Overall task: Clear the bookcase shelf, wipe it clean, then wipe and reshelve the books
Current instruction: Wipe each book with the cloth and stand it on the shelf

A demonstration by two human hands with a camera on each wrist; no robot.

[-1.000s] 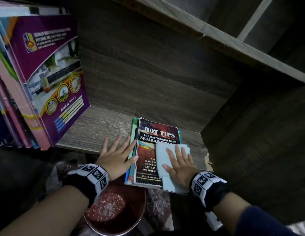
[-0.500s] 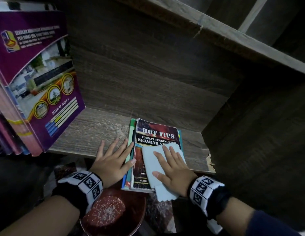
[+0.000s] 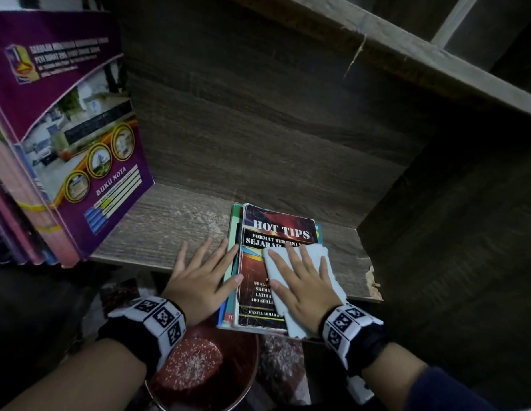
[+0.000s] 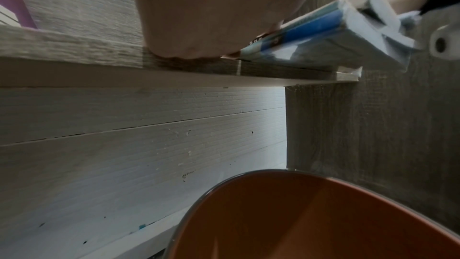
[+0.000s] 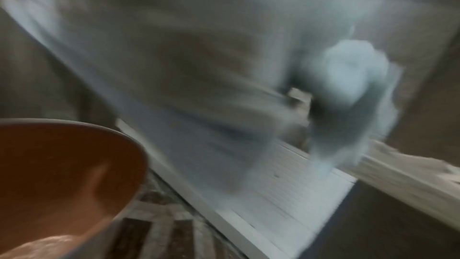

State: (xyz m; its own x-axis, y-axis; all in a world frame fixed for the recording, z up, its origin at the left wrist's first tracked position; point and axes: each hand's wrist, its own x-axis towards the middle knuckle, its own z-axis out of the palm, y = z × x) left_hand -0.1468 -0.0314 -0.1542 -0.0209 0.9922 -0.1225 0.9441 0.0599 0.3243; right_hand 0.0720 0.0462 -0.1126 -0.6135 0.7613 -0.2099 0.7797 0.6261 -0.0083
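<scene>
Wooden shelf (image 3: 175, 229) holds a small stack of books (image 3: 276, 232) lying flat near its right end. Right hand (image 3: 305, 287) presses a white cloth (image 3: 316, 253) onto the top cover — fingers straight. Left hand (image 3: 199, 277) rests flat beside them, thumb touching the stack — a red bowl (image 3: 240, 381) sits below.

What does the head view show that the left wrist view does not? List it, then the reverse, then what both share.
Only the head view: the HOT TIPS book cover, the right hand flat on the white cloth, the left hand spread flat beside the stack, and the purple notebook cover leaning at the left.

Only the left wrist view: the shelf's front edge from below and the pale panel under it.

Both: the book stack overhanging the shelf, the cloth, and the red-brown basin.
</scene>
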